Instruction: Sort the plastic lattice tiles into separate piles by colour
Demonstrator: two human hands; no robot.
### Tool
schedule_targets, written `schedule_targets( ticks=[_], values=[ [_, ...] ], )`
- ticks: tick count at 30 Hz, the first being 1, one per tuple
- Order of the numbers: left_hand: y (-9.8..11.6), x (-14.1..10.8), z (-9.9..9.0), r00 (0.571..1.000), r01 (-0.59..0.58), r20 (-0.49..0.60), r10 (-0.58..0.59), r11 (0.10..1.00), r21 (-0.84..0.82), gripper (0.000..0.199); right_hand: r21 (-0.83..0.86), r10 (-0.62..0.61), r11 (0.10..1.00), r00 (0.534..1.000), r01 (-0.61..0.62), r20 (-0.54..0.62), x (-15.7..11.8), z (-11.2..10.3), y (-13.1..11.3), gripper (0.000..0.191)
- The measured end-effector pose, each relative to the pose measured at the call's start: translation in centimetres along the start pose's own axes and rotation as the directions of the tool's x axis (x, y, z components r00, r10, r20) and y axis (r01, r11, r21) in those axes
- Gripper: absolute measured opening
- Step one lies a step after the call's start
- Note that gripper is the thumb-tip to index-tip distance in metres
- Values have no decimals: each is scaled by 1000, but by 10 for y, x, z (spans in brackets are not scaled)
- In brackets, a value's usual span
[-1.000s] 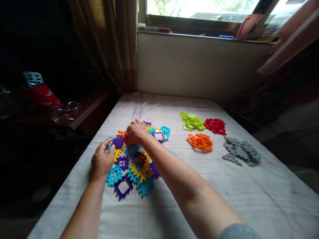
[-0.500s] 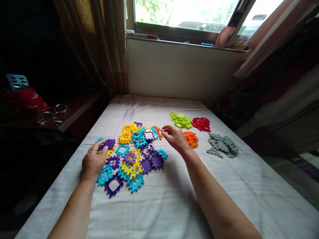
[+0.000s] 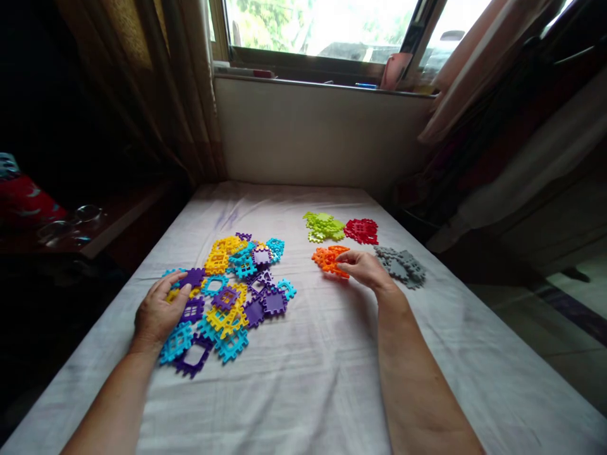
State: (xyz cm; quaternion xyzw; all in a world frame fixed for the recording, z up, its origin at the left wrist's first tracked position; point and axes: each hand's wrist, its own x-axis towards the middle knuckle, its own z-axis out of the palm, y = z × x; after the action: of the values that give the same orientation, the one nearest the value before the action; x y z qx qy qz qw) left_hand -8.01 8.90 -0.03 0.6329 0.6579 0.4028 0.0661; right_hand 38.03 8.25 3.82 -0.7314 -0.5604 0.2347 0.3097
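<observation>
My left hand [image 3: 159, 308] rests with thumb and fingers apart at the left edge of a mixed pile, touching a purple tile [image 3: 192, 277]. That pile holds yellow tiles [image 3: 218, 260], turquoise tiles [image 3: 177, 342] and more purple ones, all with toothed edges. My right hand [image 3: 364, 268] pinches an orange tile [image 3: 342, 268] at the right side of the orange pile [image 3: 324, 258]. Behind it lie a lime green pile [image 3: 324, 227] and a red pile [image 3: 361, 231]. A grey pile [image 3: 401, 266] sits just right of my right hand.
A white cloth covers the table [image 3: 303, 379], which meets a wall under the window. On a dark side table at the left are glasses [image 3: 71, 224] and a red patterned container [image 3: 28, 199]. Curtains and hanging cloths flank the window.
My right hand has carried the orange piece from the mixed pile rightward to the orange pile. My left hand stays at the mixed pile. The view has shifted to the right.
</observation>
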Motion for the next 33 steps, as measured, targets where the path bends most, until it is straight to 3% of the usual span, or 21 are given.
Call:
schedule_targets(
  ticks=[4,8,10,12,15,18,20,23,26,29,33],
  values=[
    [7,-3,5,999,-42,29,44,998,-55,33,-146,9,989,995,-24,-99,0,-1,-3,23],
    [15,-6,11,993,-65,88,78,987,-147,38,-222,-85,974,982,47,-167,-3,1,-16,20],
    [17,-8,12,992,-54,104,74,980,-191,41,-189,-152,973,985,134,-86,-8,10,-30,18],
    [16,-7,11,994,-30,93,52,973,-228,43,-142,-205,966,975,216,89,-17,22,-46,20],
    [12,-4,7,997,-42,55,53,981,-189,44,-145,-261,932,891,333,372,-35,44,-69,42],
    [11,-4,1,983,-105,147,113,993,-59,51,-223,-322,856,818,467,478,-53,64,-86,72],
    [15,-10,-1,944,-170,294,147,984,55,65,-275,-355,804,798,526,488,-61,75,-94,78],
    [29,-30,3,833,-343,508,218,924,167,89,-319,-384,766,796,558,469,-66,90,-101,66],
    [45,-51,13,750,-478,589,301,862,167,97,-312,-401,779,815,543,418,-65,98,-105,58],
    [54,-59,21,746,-503,586,316,845,184,85,-271,-416,793,810,545,413,-60,97,-102,66],
    [53,-54,25,813,-460,509,285,849,260,68,-244,-462,801,824,547,329,-51,86,-93,57]
  ],
)
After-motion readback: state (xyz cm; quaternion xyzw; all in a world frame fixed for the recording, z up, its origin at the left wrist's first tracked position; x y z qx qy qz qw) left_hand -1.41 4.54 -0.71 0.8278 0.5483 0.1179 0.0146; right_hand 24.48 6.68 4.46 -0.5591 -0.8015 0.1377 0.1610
